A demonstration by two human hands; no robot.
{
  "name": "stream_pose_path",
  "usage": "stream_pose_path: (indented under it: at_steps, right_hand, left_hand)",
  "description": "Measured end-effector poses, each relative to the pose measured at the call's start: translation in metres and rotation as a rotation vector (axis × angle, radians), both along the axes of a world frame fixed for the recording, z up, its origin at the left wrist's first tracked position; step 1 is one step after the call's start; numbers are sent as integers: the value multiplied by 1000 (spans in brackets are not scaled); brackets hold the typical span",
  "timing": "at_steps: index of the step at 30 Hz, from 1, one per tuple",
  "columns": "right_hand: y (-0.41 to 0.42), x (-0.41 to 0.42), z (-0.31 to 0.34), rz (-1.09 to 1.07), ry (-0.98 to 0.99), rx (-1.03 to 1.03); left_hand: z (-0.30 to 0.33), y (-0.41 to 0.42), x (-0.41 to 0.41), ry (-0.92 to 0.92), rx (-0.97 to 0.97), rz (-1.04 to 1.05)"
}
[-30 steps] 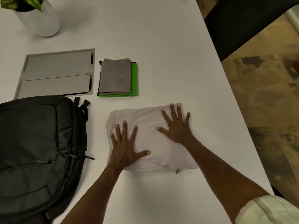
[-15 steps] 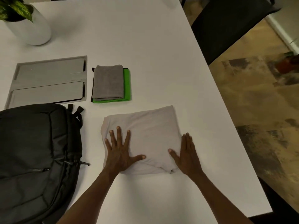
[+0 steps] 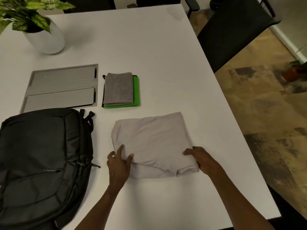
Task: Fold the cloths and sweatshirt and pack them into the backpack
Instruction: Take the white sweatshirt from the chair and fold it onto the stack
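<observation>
A folded pale grey sweatshirt [image 3: 152,140] lies on the white table [image 3: 132,47] in front of me. My left hand [image 3: 118,165] pinches its near left edge, thumb on top. My right hand [image 3: 201,159] grips its near right corner, fingers tucked under the fabric. A folded grey cloth [image 3: 118,88] rests on a folded green cloth [image 3: 136,92] just beyond the sweatshirt. The black backpack [image 3: 41,163] lies flat and zipped at the left.
A grey recessed panel [image 3: 61,87] is set in the table beyond the backpack. A potted plant in a white pot [image 3: 46,39] stands at the far left. A black chair [image 3: 232,34] is off the table's right edge. The near table edge runs close below my arms.
Both hands have gone from pressing flat on the sweatshirt to taking hold of its near edge at the left and right corners. The view has tilted up.
</observation>
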State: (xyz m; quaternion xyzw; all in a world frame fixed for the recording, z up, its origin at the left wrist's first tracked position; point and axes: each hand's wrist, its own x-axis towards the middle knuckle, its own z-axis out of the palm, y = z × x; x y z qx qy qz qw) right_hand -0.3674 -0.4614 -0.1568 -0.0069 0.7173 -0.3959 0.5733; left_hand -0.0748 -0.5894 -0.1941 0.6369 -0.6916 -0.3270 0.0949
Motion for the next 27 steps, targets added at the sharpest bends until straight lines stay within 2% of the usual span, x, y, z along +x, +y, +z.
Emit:
stream_pose_path:
  at_steps: [3,7,10,16,20,24,26,27]
  right_hand:
    - [-14,13,29,20,19,-36]
    - [-40,57,75,142,287,-89]
    - [-56,111,95,348,522,-114]
    - [-88,215,76,606,978,-78]
    - [-101,254,43,739,1034,-62]
    - [-92,262,13,952,1037,-132]
    - [-79,262,3,1083,1042,-216]
    - [-72,261,1,1113,1064,-275]
  left_hand:
    - [7,-11,4,82,106,53]
    - [5,-17,5,172,169,77]
    - [-6,-21,11,200,190,91]
    - [6,-25,20,347,242,63]
    - [20,-33,31,513,495,117]
    - [33,-45,37,562,652,279]
    - [32,-53,37,523,663,272]
    - [28,-56,36,460,590,222]
